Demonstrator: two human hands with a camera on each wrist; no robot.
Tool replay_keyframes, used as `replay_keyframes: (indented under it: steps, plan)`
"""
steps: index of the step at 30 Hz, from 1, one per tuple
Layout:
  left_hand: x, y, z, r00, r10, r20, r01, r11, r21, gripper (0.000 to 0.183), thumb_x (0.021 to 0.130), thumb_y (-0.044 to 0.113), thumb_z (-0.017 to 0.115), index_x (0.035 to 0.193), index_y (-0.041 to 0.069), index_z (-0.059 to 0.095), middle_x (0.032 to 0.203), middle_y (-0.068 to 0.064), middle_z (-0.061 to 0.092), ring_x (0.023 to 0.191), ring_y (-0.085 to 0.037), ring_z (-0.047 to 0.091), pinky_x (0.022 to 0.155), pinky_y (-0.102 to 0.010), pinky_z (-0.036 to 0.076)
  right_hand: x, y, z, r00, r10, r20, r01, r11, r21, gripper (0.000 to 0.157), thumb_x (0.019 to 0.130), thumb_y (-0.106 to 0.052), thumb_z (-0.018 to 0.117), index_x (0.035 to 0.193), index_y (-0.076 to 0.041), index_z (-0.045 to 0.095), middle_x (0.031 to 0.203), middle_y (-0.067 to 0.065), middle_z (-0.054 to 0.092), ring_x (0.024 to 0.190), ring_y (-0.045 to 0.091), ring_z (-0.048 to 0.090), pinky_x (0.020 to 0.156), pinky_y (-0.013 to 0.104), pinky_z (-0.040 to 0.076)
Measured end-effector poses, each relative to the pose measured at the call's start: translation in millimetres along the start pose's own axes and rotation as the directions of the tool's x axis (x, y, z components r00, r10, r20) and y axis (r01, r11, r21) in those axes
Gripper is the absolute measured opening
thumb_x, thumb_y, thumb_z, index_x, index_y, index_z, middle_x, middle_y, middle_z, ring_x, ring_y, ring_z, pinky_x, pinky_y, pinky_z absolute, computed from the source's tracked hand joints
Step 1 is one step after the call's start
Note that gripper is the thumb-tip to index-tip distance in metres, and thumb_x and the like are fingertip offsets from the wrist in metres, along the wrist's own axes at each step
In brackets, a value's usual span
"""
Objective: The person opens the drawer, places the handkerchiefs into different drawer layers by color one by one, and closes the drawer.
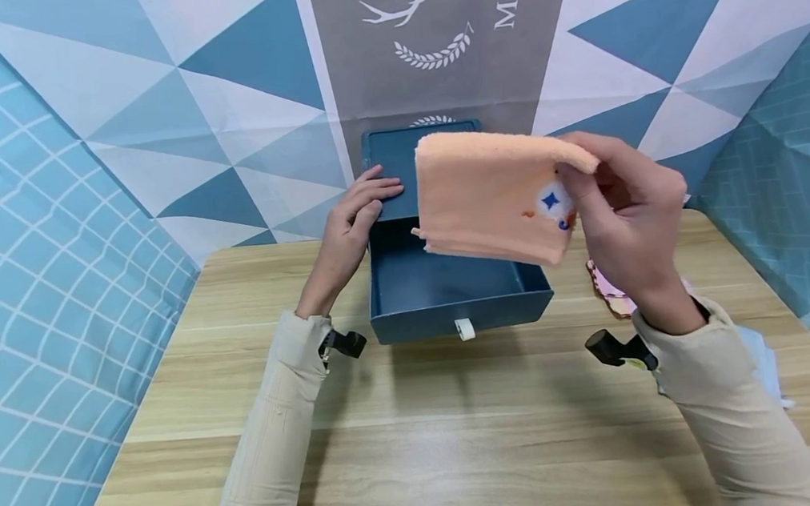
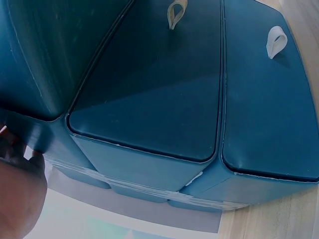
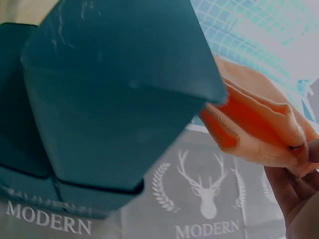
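In the head view, the left hand [image 1: 348,227] rests on the cabinet [image 1: 383,152], its fingers extended and curled round nothing, probably to steady it where one drawer [image 1: 418,324], with its tab [image 1: 465,329], stands pulled out. The right hand [image 1: 637,221] pinches one folded towel [image 1: 479,186] by an end, thumb against fingers; the towel is above the drawer, a grip that seems meant to hold the folds together and leave most of the cloth free. One pink cloth [image 1: 606,287] and one blue cloth [image 1: 760,358] lie on the table [image 1: 430,460] at right, partly hidden by the right arm [image 1: 730,417], so any more there cannot be counted. The left wrist view shows two closed drawers [image 2: 154,94], one tab each, making three drawers altogether; the left hand barely shows at the edge. In the right wrist view, the pinched towel's layers part beyond the fingers.
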State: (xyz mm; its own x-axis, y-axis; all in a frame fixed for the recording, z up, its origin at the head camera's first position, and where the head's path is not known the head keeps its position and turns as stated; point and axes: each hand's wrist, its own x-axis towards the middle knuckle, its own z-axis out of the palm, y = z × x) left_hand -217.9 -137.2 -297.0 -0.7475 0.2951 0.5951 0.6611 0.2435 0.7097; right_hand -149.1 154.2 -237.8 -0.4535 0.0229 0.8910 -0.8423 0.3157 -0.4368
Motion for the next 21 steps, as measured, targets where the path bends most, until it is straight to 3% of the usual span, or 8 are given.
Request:
replay_keyframes:
  steps: [8, 14, 21]
  plan:
    - [-0.7, -0.7, -1.5, 1.0, -0.015, -0.004, 0.015, 1.0, 0.004, 0.035, 0.104, 0.006, 0.04, 0.126, -0.007, 0.064, 0.14, -0.022, 0.055, 0.148, -0.029, 0.028, 0.121, -0.034, 0.022, -9, 11, 14.0, 0.996, 0.023, 0.088, -0.028, 0.998, 0.052, 0.021, 0.093, 0.003, 0.064, 0.112, 0.004, 0.072, 0.093, 0.009, 0.071, 0.054, 0.006, 0.055, 0.048, 0.016, 0.041]
    - [-1.6, -0.6, -2.4, 1.0, -0.016, -0.006, 0.016, 1.0, -0.012, 0.035, 0.105, 0.006, 0.039, 0.125, -0.009, 0.063, 0.145, -0.024, 0.049, 0.148, -0.031, 0.027, 0.121, -0.035, 0.023, -16, 23, 22.0, 0.98, 0.04, 0.193, -0.056, 0.995, 0.078, 0.027, 0.094, 0.007, 0.06, 0.118, 0.001, 0.07, 0.091, 0.009, 0.069, 0.051, 0.012, 0.049, 0.045, 0.018, 0.037]
    - [-0.3, -0.2, -1.4, 1.0, -0.012, -0.001, 0.012, 1.0, -0.012, 0.034, 0.105, 0.007, 0.04, 0.126, -0.006, 0.065, 0.141, -0.023, 0.053, 0.147, -0.031, 0.028, 0.12, -0.033, 0.023, -23, 31, 25.5, 0.963, 0.057, 0.263, -0.083, 0.993, 0.088, 0.028, 0.093, 0.008, 0.061, 0.118, -0.001, 0.071, 0.091, 0.009, 0.069, 0.054, 0.011, 0.053, 0.047, 0.019, 0.042]
